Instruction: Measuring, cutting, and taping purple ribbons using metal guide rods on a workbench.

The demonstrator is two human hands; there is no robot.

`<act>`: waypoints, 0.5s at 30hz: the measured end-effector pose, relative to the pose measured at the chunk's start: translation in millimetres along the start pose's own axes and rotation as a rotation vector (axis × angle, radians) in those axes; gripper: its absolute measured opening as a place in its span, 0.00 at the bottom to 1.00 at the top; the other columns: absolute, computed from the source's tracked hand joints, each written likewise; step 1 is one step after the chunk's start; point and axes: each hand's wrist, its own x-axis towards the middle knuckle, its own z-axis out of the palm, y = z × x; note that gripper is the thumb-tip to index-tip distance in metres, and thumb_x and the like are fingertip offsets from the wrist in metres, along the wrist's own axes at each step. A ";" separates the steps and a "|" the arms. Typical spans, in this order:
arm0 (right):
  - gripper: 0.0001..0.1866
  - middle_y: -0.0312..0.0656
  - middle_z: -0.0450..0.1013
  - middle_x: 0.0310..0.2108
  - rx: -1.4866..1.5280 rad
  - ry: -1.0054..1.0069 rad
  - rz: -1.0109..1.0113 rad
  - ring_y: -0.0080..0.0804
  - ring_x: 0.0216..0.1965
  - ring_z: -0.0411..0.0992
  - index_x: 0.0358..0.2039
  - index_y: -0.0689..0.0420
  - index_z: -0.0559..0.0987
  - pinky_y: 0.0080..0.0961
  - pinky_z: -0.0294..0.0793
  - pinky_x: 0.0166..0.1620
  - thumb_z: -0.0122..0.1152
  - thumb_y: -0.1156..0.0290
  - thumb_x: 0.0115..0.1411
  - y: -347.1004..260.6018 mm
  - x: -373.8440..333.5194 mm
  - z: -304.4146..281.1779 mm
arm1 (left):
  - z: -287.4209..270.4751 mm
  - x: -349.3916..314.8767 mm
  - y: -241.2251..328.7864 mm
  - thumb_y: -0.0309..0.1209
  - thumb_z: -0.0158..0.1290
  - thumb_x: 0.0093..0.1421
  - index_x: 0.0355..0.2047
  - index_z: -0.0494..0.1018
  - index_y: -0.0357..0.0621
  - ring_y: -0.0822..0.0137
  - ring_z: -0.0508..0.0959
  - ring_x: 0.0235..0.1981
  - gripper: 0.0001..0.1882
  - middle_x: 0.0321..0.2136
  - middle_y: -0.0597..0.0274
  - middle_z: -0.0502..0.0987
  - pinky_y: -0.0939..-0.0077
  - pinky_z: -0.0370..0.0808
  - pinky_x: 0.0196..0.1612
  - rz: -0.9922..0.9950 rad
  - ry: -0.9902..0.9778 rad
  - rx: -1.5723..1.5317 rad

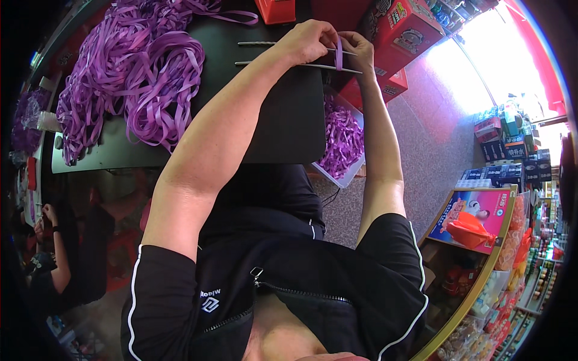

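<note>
Two thin metal rods (256,63) stick out side by side past the right edge of the dark table (283,120). A short purple ribbon (339,54) stands across both rods near their free ends. My left hand (310,42) reaches over the rods, its fingers closed in a pinch at the ribbon's upper part. On the other side, my right hand (359,49) has its thumb and fingers bent together at the rod tips, by the same ribbon. The exact grip of the right fingertips is partly hidden.
A large heap of purple ribbon (120,72) covers the table's left side. Below its right edge stands a white bin (343,180) of purple ribbon pieces (342,141). Red boxes (406,30) stand beyond my right hand. Another person (57,259) sits at left.
</note>
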 end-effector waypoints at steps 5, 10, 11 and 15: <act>0.09 0.37 0.78 0.31 0.074 0.089 -0.002 0.17 0.32 0.74 0.38 0.62 0.80 0.15 0.72 0.37 0.60 0.73 0.57 -8.7 1.5 2.5 | 1.5 1.0 1.8 0.15 0.51 0.50 0.43 0.72 0.36 0.70 0.78 0.39 0.18 0.35 0.56 0.80 0.79 0.72 0.43 -0.005 -0.004 -0.001; 0.09 0.37 0.78 0.32 0.125 0.090 -0.032 0.17 0.33 0.73 0.38 0.63 0.80 0.14 0.72 0.37 0.60 0.74 0.57 -32.8 11.6 6.8 | 0.2 -1.2 3.4 0.14 0.50 0.50 0.43 0.72 0.36 0.69 0.78 0.40 0.18 0.35 0.56 0.80 0.79 0.72 0.42 -0.035 -0.005 -0.012; 0.09 0.37 0.78 0.32 0.156 0.083 -0.031 0.17 0.33 0.73 0.38 0.63 0.80 0.14 0.72 0.37 0.60 0.74 0.57 -33.3 13.8 7.2 | 0.2 -0.9 2.8 0.15 0.50 0.50 0.43 0.72 0.36 0.69 0.78 0.40 0.18 0.36 0.56 0.80 0.79 0.72 0.42 -0.022 -0.010 -0.016; 0.10 0.38 0.78 0.32 0.176 0.049 -0.033 0.17 0.33 0.73 0.38 0.64 0.80 0.14 0.72 0.37 0.61 0.73 0.57 -19.6 9.3 6.4 | 1.4 -0.6 4.7 0.16 0.51 0.50 0.43 0.72 0.37 0.69 0.78 0.40 0.18 0.36 0.56 0.80 0.80 0.72 0.42 -0.013 -0.010 -0.010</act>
